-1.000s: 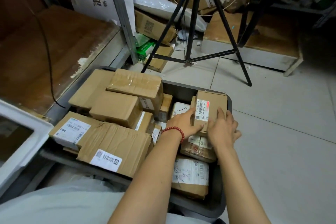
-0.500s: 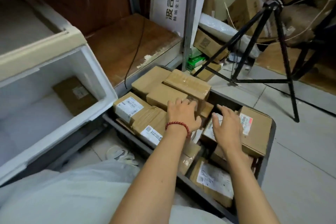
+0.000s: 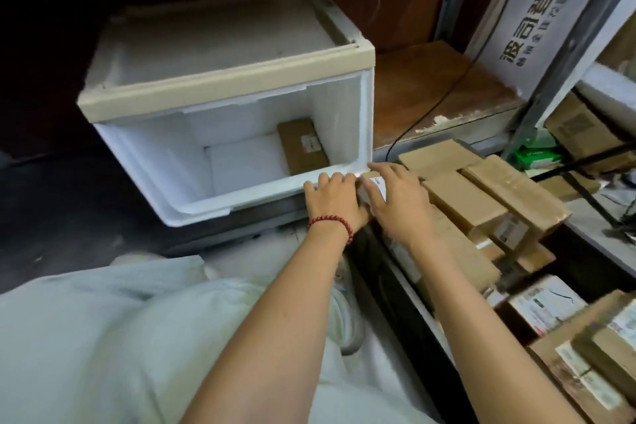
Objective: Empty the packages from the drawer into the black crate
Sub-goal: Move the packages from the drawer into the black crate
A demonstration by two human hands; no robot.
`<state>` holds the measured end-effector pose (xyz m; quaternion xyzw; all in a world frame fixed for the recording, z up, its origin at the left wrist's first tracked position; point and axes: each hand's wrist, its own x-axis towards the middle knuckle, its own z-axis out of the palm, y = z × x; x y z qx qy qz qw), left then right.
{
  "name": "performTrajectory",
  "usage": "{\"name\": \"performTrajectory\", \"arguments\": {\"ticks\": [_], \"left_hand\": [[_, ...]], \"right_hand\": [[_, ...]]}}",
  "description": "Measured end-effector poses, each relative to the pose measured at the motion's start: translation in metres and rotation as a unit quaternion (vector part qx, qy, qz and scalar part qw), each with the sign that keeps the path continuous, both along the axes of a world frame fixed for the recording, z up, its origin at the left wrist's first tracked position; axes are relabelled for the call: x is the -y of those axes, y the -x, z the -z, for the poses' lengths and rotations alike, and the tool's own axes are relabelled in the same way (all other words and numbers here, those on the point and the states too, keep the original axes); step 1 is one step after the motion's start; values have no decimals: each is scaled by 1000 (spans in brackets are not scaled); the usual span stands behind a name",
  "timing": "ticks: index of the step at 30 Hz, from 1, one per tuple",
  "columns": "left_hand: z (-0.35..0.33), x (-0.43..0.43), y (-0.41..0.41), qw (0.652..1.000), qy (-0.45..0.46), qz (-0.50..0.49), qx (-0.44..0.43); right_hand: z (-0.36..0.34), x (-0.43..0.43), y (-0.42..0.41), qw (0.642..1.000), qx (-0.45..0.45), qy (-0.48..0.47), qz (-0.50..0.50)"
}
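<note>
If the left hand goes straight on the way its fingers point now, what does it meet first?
Probably the front rim of the drawer: the fingertips of the left hand look to be right at it. If the hand clears the rim, the package inside comes next. Depth is unclear.

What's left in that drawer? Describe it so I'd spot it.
See the white plastic drawer pulled out below the beige-rimmed cabinet. Inside, by its right wall, lies a flat brown cardboard package with a white label. It sits alone; other cardboard boxes are piled outside.
</note>
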<state>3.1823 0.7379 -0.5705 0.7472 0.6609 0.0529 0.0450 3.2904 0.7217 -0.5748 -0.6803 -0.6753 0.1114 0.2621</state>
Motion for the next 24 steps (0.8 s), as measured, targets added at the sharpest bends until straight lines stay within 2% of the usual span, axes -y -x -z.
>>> {"name": "performTrajectory", "arguments": {"ticks": [5, 9, 13, 17, 24], "left_hand": [[-8, -14, 58, 998, 9, -63, 3], [-27, -33, 102, 993, 74, -72, 56], [-42, -46, 125, 998, 47, -50, -4], [-42, -62, 131, 998, 44, -47, -27], [2, -106, 133, 996, 63, -17, -61]], "right_hand": [[-14, -17, 20, 996, 25, 17, -82], [-20, -38, 31, 992, 45, 22, -117], [-13, -64, 49, 987, 45, 47, -146], [1, -82, 63, 984, 50, 81, -153], [29, -129, 71, 979, 78, 124, -142]]}}
